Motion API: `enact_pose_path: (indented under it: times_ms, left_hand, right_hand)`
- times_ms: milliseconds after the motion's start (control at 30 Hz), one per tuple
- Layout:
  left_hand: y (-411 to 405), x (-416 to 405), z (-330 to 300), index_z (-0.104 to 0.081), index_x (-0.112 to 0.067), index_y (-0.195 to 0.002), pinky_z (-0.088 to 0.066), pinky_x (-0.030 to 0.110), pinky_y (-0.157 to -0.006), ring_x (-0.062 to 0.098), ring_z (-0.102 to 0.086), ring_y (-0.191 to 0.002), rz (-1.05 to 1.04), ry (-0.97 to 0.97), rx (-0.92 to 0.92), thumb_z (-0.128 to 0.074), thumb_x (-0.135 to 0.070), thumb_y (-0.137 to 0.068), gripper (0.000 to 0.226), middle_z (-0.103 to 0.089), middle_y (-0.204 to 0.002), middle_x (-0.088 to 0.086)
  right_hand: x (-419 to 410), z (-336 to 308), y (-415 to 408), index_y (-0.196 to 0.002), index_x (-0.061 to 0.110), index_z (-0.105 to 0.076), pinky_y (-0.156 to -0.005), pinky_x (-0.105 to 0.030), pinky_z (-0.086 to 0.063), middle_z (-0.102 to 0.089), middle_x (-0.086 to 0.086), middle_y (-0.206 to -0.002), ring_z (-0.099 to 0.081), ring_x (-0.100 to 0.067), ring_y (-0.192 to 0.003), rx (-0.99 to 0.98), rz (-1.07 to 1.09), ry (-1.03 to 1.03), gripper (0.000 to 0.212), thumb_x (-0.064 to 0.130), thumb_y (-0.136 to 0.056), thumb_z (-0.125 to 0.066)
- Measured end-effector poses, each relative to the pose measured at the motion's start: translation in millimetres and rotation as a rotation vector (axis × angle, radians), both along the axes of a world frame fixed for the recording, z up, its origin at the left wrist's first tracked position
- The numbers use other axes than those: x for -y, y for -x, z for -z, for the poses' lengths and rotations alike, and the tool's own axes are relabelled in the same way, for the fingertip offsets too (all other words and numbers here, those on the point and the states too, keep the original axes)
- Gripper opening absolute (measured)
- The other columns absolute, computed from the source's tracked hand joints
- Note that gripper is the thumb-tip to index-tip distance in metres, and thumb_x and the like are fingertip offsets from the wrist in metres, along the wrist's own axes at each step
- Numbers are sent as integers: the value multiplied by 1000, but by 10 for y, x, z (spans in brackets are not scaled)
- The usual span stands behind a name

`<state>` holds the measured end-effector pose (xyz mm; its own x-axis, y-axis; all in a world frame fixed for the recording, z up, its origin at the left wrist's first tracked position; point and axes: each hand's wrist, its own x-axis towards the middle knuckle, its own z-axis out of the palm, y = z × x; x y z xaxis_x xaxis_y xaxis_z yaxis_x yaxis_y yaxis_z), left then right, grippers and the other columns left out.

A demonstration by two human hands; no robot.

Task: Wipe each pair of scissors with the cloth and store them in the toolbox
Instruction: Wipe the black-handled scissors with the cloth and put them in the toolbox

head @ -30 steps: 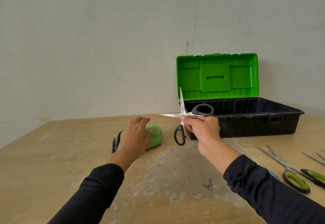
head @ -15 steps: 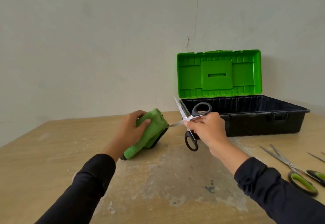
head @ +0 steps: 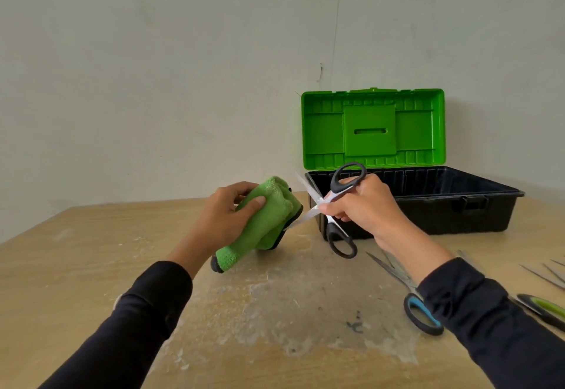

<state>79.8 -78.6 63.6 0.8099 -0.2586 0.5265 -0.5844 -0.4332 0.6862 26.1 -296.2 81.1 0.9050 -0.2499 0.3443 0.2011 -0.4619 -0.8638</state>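
Since the earlier frames, the green cloth (head: 269, 214) has been lifted off the tabletop (head: 76, 254) and carried up to the black-handled scissors (head: 333, 208); a second ago it lay flat under the left hand (head: 226, 220), and half a second ago it was only nearing the blade. The lower blade tip is now seen touching, or buried in, the cloth's dark-edged right end. The scissors have also been turned, so that the upper handle loop is raised higher above the right hand (head: 367, 208).

The toolbox (head: 428, 202) stands behind the right fingers, its black tub open and its green lid upright against the wall.

The cloth is gripped by the left hand, thumb pressed on its front and fingers curled round its far side; it is bunched into a roll slanting from upper right to lower left, with a nubbly end hanging free.

The scissors are held spread in an X. They are clamped at the pivot by the curled right fingers. One blade points up and left, the other down and left into the cloth; one black loop sits above the fingers, the other hangs below. The blades look bright and silvery.

Below the right forearm, a blue-handled pair of scissors (head: 422, 315) lies on the tabletop, and a green-handled pair (head: 547, 309) lies at the right edge, partly cut off.
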Motion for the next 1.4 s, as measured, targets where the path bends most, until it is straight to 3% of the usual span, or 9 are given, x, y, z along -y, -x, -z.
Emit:
enact_pose_path:
  times_ms: [133, 333, 433, 600, 800, 933, 1033, 1167, 1400]
  left_hand:
    - [119, 120, -44, -66, -20, -104, -55, 41, -83, 17, -64, -95, 168, -28, -47, -56, -23, -90, 18, -69, -98, 0]
    - [195, 155, -50, -66, -24, -107, -54, 35, -85, 16, -64, -96, 279, -7, -132, -52, -23, -92, 20, -69, -103, 0]
    - [196, 133, -56, -65, -20, -108, -53, 34, -86, 18, -65, -97, 323, 35, -172, -45, -18, -95, 24, -70, -104, 2]
    - [168, 65, -68, -64, -9, -110, -50, 26, -91, 21, -63, -104, 360, 148, -192, -42, -10, -96, 26, -69, -108, 8]
    - [247, 207, -72, -67, -14, -109, -50, 25, -87, 17, -65, -100, 403, 25, -202, -45, -14, -95, 26, -71, -105, 4]
    - [306, 252, -57, -71, -17, -100, -49, 22, -81, 11, -66, -92, 360, 8, -124, -46, -26, -95, 27, -72, -98, 1]
    - [297, 295, -14, -71, -16, -95, -48, 14, -73, -1, -63, -82, 249, 17, -25, -62, -27, -84, 18, -71, -90, -6]
    - [243, 303, 22, -68, -12, -87, -47, 23, -66, 12, -59, -76, 170, 61, 20, -71, -34, -71, 28, -68, -84, 9]
    - [241, 259, -33, -64, -20, -94, -50, 21, -63, 12, -63, -78, 180, -134, 122, -59, -28, -86, 13, -67, -85, -2]
  right_hand:
    - [-26, 75, -11, -79, 7, -72, -71, -27, -56, -72, -5, -75, -70, -19, -75, 38, -90, -59, 14, 8, -67, -79]
    - [2, 96, 15, -74, 9, -70, -65, -23, -53, -69, 0, -66, -66, -11, -65, 85, -173, -96, 9, 3, -71, -76]
    - [15, 44, 28, -75, 9, -70, -69, -26, -54, -70, -5, -72, -67, -15, -69, 99, -218, -73, 9, 3, -71, -76]
    - [79, 18, -2, -76, 15, -72, -78, -33, -53, -70, 2, -72, -66, -16, -75, 77, -139, 31, 14, 10, -66, -81]
    - [12, 66, 4, -74, 12, -72, -80, -40, -57, -72, -9, -74, -70, -21, -75, 172, -184, -20, 10, 5, -69, -78]
    - [-3, 72, 16, -74, 13, -73, -81, -41, -57, -73, -10, -77, -70, -23, -77, 186, -201, -21, 10, 5, -70, -78]
    - [-58, 85, 35, -72, 16, -72, -78, -34, -57, -72, -5, -73, -69, -14, -73, 207, -237, -22, 13, 4, -70, -78]
    - [-147, 106, 55, -72, 16, -71, -75, -27, -56, -71, -1, -72, -68, -8, -69, 233, -263, -39, 14, 3, -70, -77]
    - [-70, 64, 38, -73, 11, -70, -59, -22, -54, -70, -1, -67, -66, -9, -62, 205, -284, -110, 13, 0, -70, -76]
